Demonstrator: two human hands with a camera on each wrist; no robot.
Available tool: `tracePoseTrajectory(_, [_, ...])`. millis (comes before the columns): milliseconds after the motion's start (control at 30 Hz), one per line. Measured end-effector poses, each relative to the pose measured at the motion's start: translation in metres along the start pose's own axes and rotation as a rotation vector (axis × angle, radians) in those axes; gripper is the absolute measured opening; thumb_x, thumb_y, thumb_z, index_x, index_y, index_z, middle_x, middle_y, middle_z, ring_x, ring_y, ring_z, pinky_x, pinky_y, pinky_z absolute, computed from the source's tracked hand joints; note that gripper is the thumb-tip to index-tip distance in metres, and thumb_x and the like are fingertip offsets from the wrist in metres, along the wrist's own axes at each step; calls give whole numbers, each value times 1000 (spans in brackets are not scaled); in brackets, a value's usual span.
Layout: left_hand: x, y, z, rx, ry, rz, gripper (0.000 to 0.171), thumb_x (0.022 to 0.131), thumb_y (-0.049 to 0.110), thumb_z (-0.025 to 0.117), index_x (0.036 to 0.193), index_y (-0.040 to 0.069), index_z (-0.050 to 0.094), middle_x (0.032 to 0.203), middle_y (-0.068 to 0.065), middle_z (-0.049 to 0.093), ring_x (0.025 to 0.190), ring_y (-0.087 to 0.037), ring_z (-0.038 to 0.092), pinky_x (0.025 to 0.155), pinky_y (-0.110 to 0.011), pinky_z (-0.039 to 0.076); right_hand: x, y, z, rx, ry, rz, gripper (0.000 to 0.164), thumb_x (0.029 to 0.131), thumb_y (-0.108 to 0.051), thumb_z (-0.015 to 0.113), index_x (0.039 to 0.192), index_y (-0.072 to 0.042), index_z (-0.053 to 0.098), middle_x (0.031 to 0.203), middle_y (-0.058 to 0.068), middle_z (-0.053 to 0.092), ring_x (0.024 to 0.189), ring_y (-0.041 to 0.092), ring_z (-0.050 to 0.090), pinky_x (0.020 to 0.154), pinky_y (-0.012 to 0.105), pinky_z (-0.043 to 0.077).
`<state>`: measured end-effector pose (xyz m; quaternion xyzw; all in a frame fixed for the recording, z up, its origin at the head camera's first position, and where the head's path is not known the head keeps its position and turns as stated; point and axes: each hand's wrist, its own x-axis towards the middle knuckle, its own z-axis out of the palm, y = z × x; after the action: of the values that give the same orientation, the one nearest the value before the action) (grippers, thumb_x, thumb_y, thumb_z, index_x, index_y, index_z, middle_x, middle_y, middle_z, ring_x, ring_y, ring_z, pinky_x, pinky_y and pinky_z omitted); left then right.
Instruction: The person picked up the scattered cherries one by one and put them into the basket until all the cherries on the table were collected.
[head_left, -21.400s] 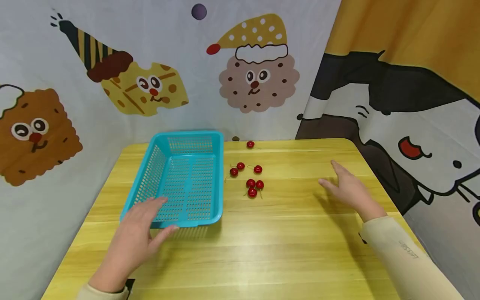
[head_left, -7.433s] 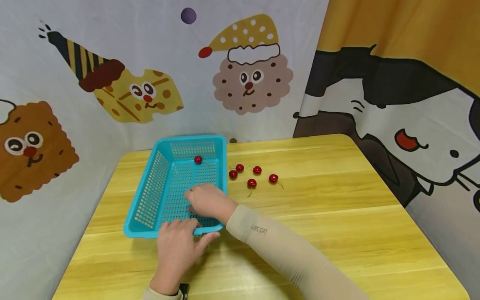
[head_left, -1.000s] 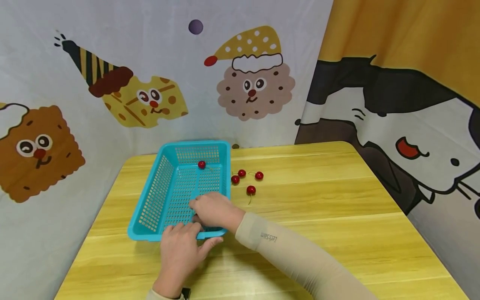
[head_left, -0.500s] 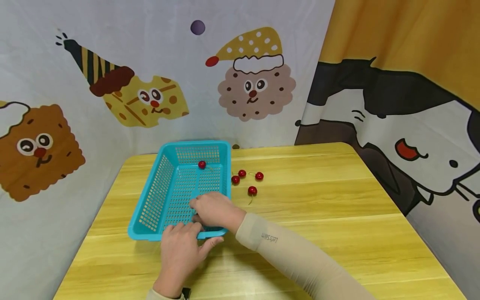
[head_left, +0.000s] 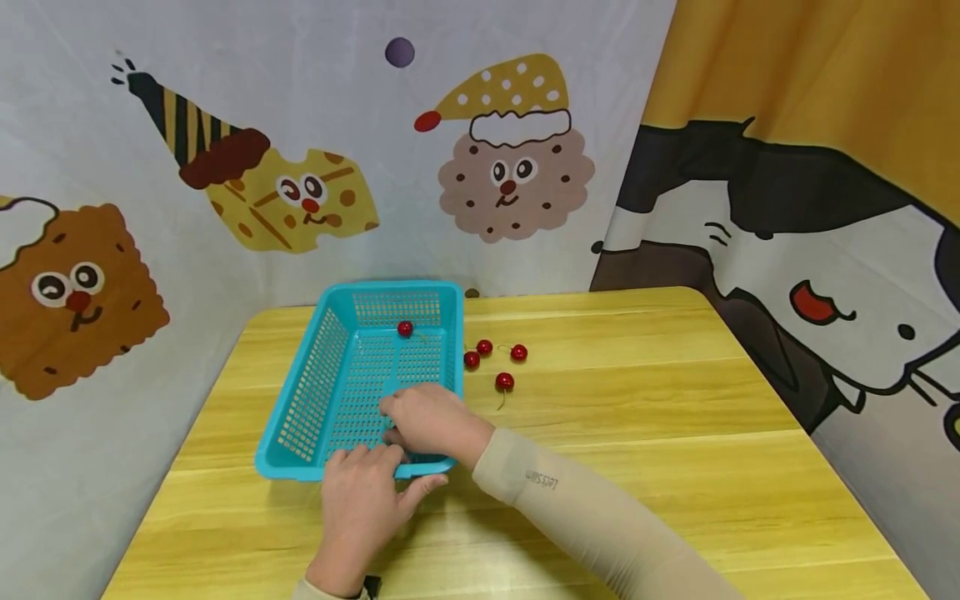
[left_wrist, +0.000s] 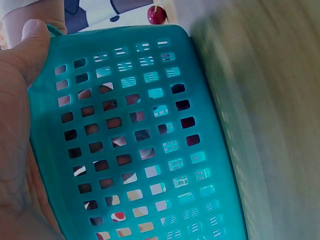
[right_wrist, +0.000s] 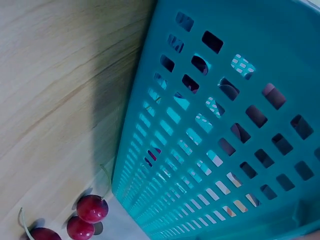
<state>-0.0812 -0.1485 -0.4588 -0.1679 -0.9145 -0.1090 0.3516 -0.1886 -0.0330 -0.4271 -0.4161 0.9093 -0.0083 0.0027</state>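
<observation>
My left hand [head_left: 363,496] grips the near rim of a turquoise perforated plastic basket [head_left: 300,375], fingers over the edge, thumb along the outside. My right hand [head_left: 431,421] reaches over the right wall into the near right corner, its fingers bent down. Its fingertips are hidden, and I cannot tell whether they hold a cherry. Through the holes in the left wrist view, a dark red patch [left_wrist: 190,131] shows low in that corner. One cherry [head_left: 405,328] with a stem lies at the basket's far end. Several more, including a cherry [head_left: 505,382] nearest me, lie right of the basket.
The basket stands on the left half of a yellow wood-grain table [head_left: 645,417]. A printed cartoon curtain [head_left: 517,250] hangs behind the table's back edge. In the right wrist view, a cherry [right_wrist: 92,209] lies close beside the basket's right wall.
Over the last second the hands stay nearly still. Since the oldest frame, both hands have moved to the basket and one cherry lies in it. Since 7.4 seconds ago, the rightmost cherry has left the table.
</observation>
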Motion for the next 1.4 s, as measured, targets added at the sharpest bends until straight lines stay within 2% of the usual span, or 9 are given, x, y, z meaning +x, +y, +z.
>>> tracePoseTrajectory(233, [1,-1,1,-5,-1,-6,71,73,83,52,61,14,51,53,0,55,47,-22,41,48,-37,29,0,1,1,-1,17,-6,22,94,-46,62,99,-25,62,83,-12,60,67,4,51,64,26,52])
tracePoseTrajectory(367, [1,-1,1,-6,-1,-8,74,77,86,44,61,14,51,54,0,56,47,-21,40,48,-37,28,0,1,3,0,21,-10,21,94,-46,62,96,-25,61,81,-12,58,65,4,50,62,26,51])
tracePoseTrajectory(567, [2,2,-1,-7,2,-7,74,78,86,43,61,14,52,54,1,56,47,-21,40,48,-37,28,-2,2,2,8,34,-17,21,94,-46,62,95,-25,60,80,-12,57,66,4,51,64,26,51])
tracePoseTrajectory(667, [2,2,-2,-6,-2,-2,73,76,85,47,61,14,53,55,1,58,47,-21,42,48,-36,29,-2,2,1,14,46,-25,23,96,-45,60,101,-23,63,84,-12,59,72,5,53,71,27,52])
tracePoseTrajectory(800, [1,2,-1,-1,-19,0,69,72,81,57,62,13,54,56,0,59,47,-21,43,49,-36,29,-2,3,-2,26,82,-43,30,97,-43,59,116,-21,66,100,-10,65,87,6,58,81,28,52])
tracePoseTrajectory(967, [1,1,-1,21,-40,3,70,74,82,52,61,13,53,53,1,55,46,-21,40,48,-36,28,-4,6,-6,92,195,-89,31,99,-39,58,119,-18,67,108,-7,67,95,8,58,89,29,50])
tracePoseTrajectory(1133, [2,1,-2,17,-44,2,66,69,78,63,60,14,51,50,2,48,45,-19,37,48,-35,27,-6,13,-7,218,365,-127,24,99,-32,60,113,-14,69,107,-6,68,99,6,57,93,30,47])
tracePoseTrajectory(1300, [1,2,-2,14,-60,-3,64,66,76,67,60,14,52,50,2,46,46,-20,38,48,-35,28,-17,28,-5,219,497,-90,22,97,-31,62,111,-16,68,110,-6,66,106,10,54,93,36,45])
tracePoseTrajectory(1400, [2,2,-3,17,-68,-7,63,66,75,69,62,14,55,52,2,48,48,-21,40,50,-35,29,-29,46,-6,163,523,-27,23,96,-32,63,111,-15,67,113,-3,65,109,15,52,95,39,43])
